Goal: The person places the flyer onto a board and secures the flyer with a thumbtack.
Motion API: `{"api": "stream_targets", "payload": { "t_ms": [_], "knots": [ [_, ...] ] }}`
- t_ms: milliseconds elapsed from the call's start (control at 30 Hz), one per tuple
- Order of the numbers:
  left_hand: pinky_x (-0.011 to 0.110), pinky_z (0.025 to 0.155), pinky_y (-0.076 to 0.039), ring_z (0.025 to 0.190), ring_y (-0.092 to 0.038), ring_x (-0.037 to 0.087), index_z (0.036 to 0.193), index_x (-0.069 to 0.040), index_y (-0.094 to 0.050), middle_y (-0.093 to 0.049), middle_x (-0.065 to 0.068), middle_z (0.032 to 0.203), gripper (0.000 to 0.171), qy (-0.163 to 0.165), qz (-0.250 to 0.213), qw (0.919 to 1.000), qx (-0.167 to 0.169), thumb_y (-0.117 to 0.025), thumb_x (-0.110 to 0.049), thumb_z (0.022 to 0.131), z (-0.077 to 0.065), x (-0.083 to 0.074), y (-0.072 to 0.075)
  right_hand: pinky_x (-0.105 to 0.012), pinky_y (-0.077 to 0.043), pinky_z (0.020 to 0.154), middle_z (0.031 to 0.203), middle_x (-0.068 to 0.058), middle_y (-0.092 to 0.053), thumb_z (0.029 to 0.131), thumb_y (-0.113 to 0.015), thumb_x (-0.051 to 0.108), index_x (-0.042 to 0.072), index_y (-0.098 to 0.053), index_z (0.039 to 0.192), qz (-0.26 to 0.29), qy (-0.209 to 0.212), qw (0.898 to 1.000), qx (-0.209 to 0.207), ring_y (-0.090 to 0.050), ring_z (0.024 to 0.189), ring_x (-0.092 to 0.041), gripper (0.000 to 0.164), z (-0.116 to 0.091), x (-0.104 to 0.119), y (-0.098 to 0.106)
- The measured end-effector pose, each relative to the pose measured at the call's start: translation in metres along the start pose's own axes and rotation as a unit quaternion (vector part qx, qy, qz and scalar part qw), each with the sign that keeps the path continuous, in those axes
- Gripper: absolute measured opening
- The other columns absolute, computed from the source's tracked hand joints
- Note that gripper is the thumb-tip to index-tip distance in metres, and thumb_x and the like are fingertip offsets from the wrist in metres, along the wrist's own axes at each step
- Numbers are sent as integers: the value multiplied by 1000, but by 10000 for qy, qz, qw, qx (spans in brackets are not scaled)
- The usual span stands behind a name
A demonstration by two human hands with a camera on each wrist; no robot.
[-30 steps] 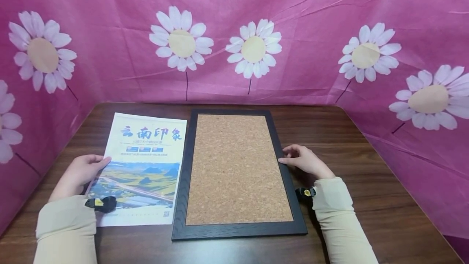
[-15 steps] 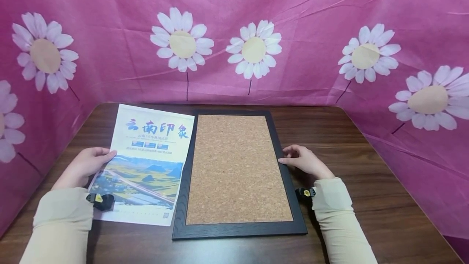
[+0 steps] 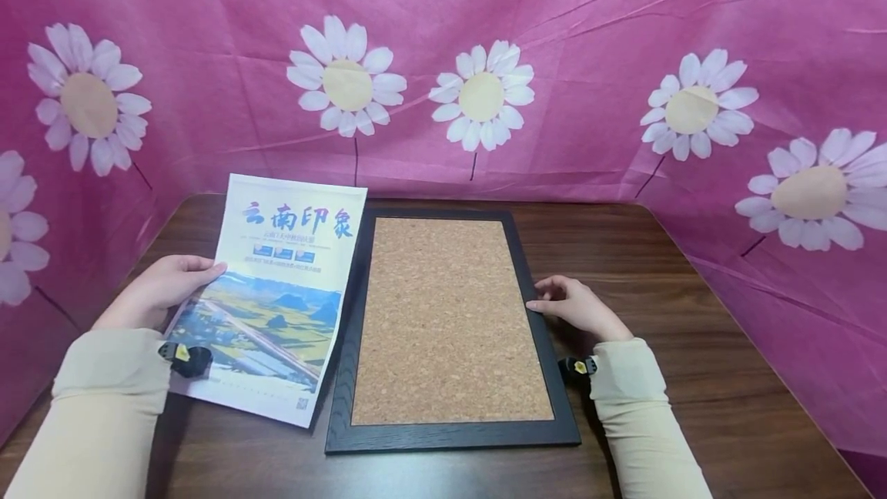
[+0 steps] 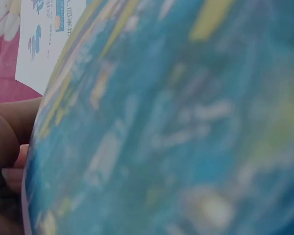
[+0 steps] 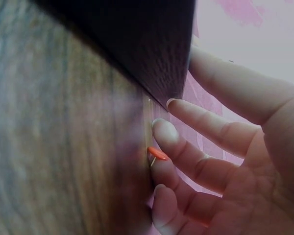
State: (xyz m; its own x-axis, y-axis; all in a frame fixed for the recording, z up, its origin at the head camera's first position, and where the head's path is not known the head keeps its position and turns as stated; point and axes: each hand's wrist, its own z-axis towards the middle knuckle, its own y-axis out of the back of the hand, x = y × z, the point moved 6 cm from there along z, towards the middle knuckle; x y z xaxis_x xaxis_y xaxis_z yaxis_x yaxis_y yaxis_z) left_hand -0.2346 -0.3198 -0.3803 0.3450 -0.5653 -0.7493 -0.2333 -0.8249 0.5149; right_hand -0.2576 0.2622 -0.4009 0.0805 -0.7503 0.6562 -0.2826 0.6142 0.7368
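Observation:
My left hand (image 3: 161, 288) pinches the left edge of a printed poster (image 3: 277, 306), thumb on its front and the other fingers behind. The sheet has Chinese lettering and a landscape picture; it is lifted and tilted, bowing slightly. Its printed surface fills most of the left wrist view. A cork board (image 3: 450, 322) with a black frame lies on the table to its right. My right hand (image 3: 574, 305) grips the frame's right edge, thumb on top and index fingertip at the lower edge. An orange-red thumbtack (image 5: 158, 153) shows by the curled fingers; whether they hold it I cannot tell.
The brown wood-grain table (image 3: 693, 376) extends around the board. A pink cloth (image 3: 568, 45) with large white daisies encloses the back and both sides. Each wrist carries a small black camera.
My left hand has raised the poster off the table; its upper edge has risen and it tilts more. The right hand and the cork board have stayed in place.

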Motion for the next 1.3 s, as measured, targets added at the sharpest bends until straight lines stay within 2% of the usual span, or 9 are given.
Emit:
{"api": "stream_targets", "payload": {
  "t_ms": [233, 567, 767, 967, 1300],
  "knots": [
    [30, 68, -54, 72, -62, 7, 141, 12, -36, -64, -10, 78, 67, -69, -106, 9999, 80, -48, -42, 103, 5, -15, -15, -32, -46, 73, 94, -9, -61, 92, -71, 29, -5, -59, 125, 28, 29, 10000, 23, -54, 81, -17, 49, -1, 1, 0],
    [26, 63, -52, 70, -62, 6, 136, 12, -44, -67, -8, 81, 57, -608, -113, 9975, 333, -48, -35, 105, 9, -36, -41, -31, -46, 74, 92, -8, -61, 91, -71, 30, -5, -59, 124, -1, 25, 10000, -33, -54, 79, -16, 49, 0, -1, 2],
    [25, 65, -54, 73, -63, 4, 136, 13, -44, -69, -7, 84, 55, -716, -389, 9953, 517, -48, -33, 105, 11, -46, -53, -31, -46, 74, 92, -7, -61, 91, -71, 30, -5, -59, 123, 4, 31, 10000, -47, -54, 78, -15, 49, 0, 0, 1],
    [23, 61, -52, 72, -63, 3, 131, 14, -46, -70, -7, 82, 49, -820, -573, 9926, 687, -50, -27, 104, 14, -53, -67, -29, -46, 73, 92, -7, -61, 91, -71, 31, -4, -59, 124, 6, 32, 10000, -26, -54, 77, -13, 49, -1, 0, 0],
    [25, 65, -56, 76, -65, 7, 126, 9, -50, -71, -2, 87, 43, -840, -684, 9920, 651, -54, -28, 103, 16, -65, -101, -30, -46, 74, 92, -8, -61, 91, -71, 30, -5, -59, 124, 57, 39, 10000, 5, -55, 76, -15, 49, 1, -2, 0]
  ]
}}
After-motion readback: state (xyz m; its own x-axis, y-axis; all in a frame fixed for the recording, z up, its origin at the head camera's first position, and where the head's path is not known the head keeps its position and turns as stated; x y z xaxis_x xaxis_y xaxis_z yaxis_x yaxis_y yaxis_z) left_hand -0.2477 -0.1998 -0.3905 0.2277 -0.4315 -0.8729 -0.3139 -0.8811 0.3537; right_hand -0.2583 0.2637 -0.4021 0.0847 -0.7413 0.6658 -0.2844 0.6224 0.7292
